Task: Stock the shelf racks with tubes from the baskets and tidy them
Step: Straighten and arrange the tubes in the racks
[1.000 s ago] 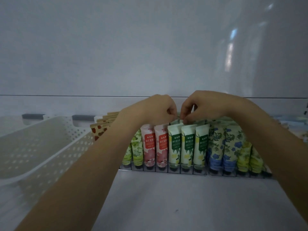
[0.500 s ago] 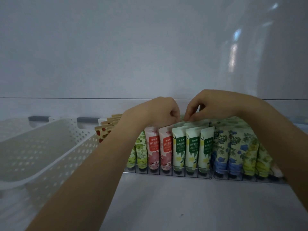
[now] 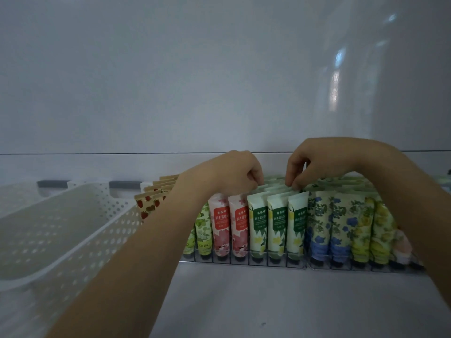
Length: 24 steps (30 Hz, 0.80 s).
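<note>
Two hands now sit further apart than before. My right hand [image 3: 322,164] pinches tubes [image 3: 278,220] standing in the rack [image 3: 268,263]; left hand [image 3: 231,174] curls beside, fingertips hidden; I can't tell its hold.

Our left hand [image 3: 234,172] rests curled on the tops of the pink tubes [image 3: 220,223] and the white tubes with green labels [image 3: 278,223]; we cannot tell whether it grips one. Our right hand [image 3: 317,162] pinches the top edge of one of those green-labelled tubes behind the front row. All stand upright in a clear divided rack [image 3: 244,261], with blue floral tubes [image 3: 327,225] just to their right. A white perforated basket [image 3: 73,240] lies at left.
</note>
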Motion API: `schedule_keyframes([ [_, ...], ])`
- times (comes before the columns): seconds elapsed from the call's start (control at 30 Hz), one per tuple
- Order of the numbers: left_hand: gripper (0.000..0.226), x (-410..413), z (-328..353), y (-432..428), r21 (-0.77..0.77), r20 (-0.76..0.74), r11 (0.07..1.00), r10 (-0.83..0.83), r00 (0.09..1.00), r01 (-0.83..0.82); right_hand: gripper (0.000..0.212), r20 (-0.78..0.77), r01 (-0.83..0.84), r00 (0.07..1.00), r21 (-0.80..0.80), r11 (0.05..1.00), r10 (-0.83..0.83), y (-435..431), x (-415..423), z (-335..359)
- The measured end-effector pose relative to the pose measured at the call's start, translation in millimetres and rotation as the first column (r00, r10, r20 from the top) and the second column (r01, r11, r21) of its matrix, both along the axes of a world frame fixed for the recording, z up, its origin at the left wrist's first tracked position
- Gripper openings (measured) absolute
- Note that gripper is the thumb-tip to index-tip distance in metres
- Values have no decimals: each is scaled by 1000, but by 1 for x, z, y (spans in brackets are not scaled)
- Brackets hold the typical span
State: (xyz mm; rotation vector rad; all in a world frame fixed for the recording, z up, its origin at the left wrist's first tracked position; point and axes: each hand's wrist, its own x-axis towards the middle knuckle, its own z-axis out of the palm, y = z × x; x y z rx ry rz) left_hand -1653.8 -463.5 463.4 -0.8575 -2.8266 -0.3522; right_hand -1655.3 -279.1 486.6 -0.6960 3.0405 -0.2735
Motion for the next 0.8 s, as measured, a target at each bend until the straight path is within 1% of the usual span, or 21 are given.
schedule_keyframes([
  [0.1, 24, 0, 1, -1, 8, -24, 1000, -4, 1000, 4, 9, -16, -11, 1000, -40, 999, 11, 3, -1, 1],
  [0.27, 29, -3, 9, -13, -9, -83, 995, 100, 992, -101, 15, -255, -80, 967, -230, 970, 20, -3, -5, -1],
  [0.33, 29, -4, 9, -17, -12, -82, 992, 124, 989, -126, 12, -293, -105, 956, -274, 956, 21, -14, -8, -8],
  [0.47, 25, -7, 6, -19, -4, -42, 994, 109, 993, -109, 5, -308, -105, 951, -347, 932, -8, -34, -14, -27],
  [0.6, 22, -13, 2, -19, 0, -27, 995, 99, 995, -99, 1, -250, -81, 968, -392, 917, -21, -42, -18, -37],
  [0.7, 23, -17, 0, -20, 9, -16, 994, 106, 994, -105, 6, -198, -60, 980, -430, 901, -29, -43, -21, -40],
  [0.8, 23, -18, -1, -22, 25, -14, 994, 102, 995, -102, 13, -217, -45, 975, -433, 900, -56, -44, -22, -41],
])
